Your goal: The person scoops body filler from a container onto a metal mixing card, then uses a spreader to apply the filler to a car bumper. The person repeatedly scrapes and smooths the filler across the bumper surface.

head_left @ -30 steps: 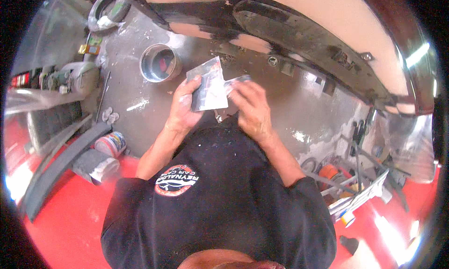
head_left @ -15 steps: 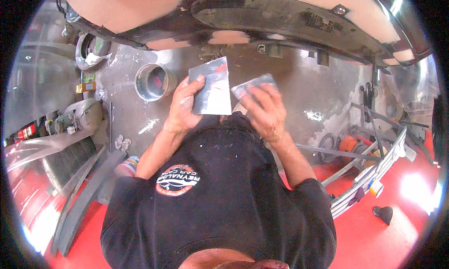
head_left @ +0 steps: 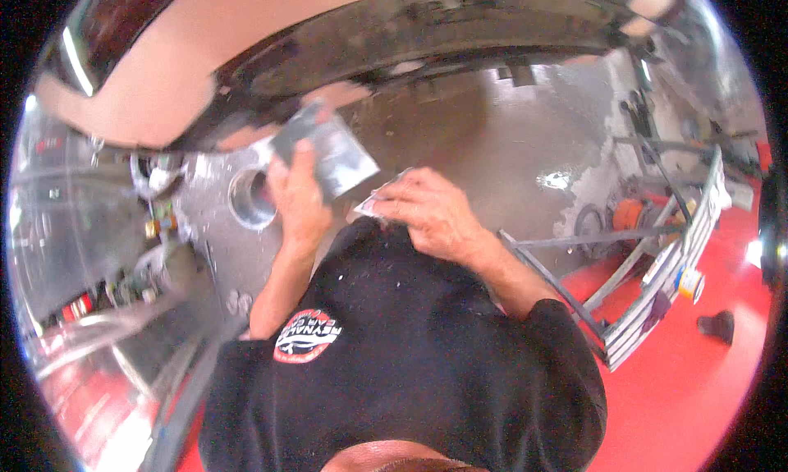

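Note:
My left hand point(head_left: 300, 197) grips a rectangular grey plate point(head_left: 343, 162), thumb across its face. The plate is tilted and blurred, with lighter smears and a small reddish patch near its upper corner. Close to its lower right corner, my right hand point(head_left: 437, 213) pinches a thin flat grey piece point(head_left: 373, 203), which looks like a spreader. Fingers cover most of that piece. Both hands are held in front of my black shirt point(head_left: 443, 357), and a narrow gap shows between the two flat pieces.
A car bumper point(head_left: 279, 29) with beige and black patches spans the top. A round bucket point(head_left: 249, 199) stands on the wet-looking floor point(head_left: 509, 152) left of my hands. At the right lie a striped metal frame point(head_left: 657, 300), an orange object point(head_left: 629, 214) and a small can point(head_left: 690, 285).
The view has swung, shifting the bumper and bucket. The plate in my left hand has tilted over, and my right hand has come lower and closer to its edge. Both hands keep their holds.

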